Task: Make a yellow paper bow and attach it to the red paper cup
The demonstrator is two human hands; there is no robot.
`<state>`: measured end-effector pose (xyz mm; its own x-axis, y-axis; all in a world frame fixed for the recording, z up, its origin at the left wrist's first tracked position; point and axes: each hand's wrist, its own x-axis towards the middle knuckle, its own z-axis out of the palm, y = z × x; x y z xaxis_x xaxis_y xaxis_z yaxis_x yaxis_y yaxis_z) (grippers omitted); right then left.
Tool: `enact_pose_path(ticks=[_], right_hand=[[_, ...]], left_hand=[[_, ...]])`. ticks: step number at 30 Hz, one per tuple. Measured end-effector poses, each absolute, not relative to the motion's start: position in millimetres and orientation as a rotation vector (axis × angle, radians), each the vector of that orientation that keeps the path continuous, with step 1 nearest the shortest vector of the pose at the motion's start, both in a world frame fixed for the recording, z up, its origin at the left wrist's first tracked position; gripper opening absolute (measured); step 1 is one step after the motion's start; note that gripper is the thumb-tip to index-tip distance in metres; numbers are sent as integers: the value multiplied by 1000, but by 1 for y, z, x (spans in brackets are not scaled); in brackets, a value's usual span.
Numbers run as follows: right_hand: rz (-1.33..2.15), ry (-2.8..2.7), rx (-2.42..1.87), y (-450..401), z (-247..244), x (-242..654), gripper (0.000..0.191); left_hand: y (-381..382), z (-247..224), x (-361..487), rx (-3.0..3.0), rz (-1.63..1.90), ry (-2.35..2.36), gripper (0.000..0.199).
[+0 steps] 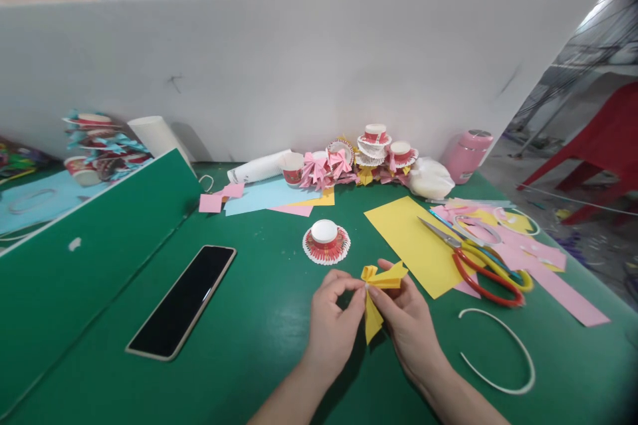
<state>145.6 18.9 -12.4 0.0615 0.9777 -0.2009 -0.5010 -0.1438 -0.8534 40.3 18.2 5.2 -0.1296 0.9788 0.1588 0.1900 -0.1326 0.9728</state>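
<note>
Between my two hands is a folded yellow paper bow (373,322), held above the green table (259,358). My left hand (335,319) pinches the bow's middle from the left. On the other side, my right hand (409,319) grips it with the thumb in front and the fingers behind the upper right tail. A small hat-like paper cup (324,232) with a fringed red and white brim sits just beyond my hands. To their right lies a yellow paper sheet (409,246).
A phone (182,302) lies at left beside a green divider (100,265). Red-handled scissors (486,279), paper scraps and a white curved strip (523,352) are at right. Decorated cups (375,135), a plastic bag (431,177) and a pink flask (467,156) stand along the back.
</note>
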Motion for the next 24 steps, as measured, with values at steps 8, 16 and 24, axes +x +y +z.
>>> enact_pose_path(ticks=[8,16,24], right_hand=[[1467,-650,-987,19,-13,146,52],[1445,-674,-996,18,-12,147,51],[1438,-676,-1003,18,-11,146,52]], left_hand=[[17,8,40,1369,1314,1396,11],[18,7,41,1370,1314,1416,11],[17,8,41,1397,1308,1433,11]])
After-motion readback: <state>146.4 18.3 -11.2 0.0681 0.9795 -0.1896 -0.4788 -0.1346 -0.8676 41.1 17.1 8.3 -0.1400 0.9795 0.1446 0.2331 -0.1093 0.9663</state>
